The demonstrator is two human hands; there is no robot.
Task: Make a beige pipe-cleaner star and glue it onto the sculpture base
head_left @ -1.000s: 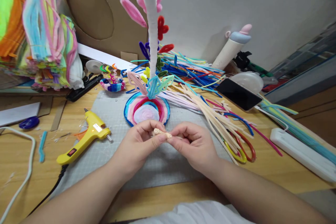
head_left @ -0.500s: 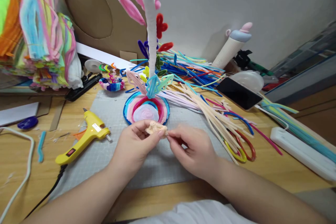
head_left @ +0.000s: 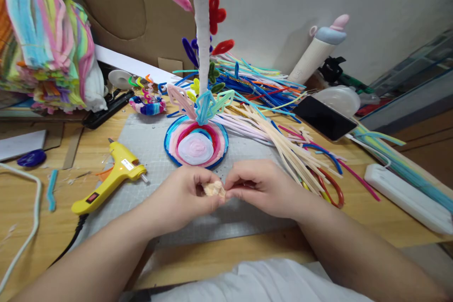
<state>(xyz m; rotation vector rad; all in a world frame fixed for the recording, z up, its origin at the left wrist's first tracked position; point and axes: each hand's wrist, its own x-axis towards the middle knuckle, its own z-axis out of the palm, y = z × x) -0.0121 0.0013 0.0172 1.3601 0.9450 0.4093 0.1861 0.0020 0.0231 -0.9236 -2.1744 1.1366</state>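
I see the left hand (head_left: 182, 196) with fingers clamped on a small beige pipe-cleaner piece (head_left: 213, 189) above the grey cutting mat (head_left: 230, 226) — right hand (head_left: 264, 188) pinching its right end. Yellow glue gun (head_left: 116, 175) lies left of my hands.

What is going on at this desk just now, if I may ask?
A person pinches a small cream-coloured piece in the left hand, the right hand pinching at its edge, above a grey mat. Beyond are a striped disc and a white stem. A yellow glue gun lies to the left, loose pipe cleaners to the right.
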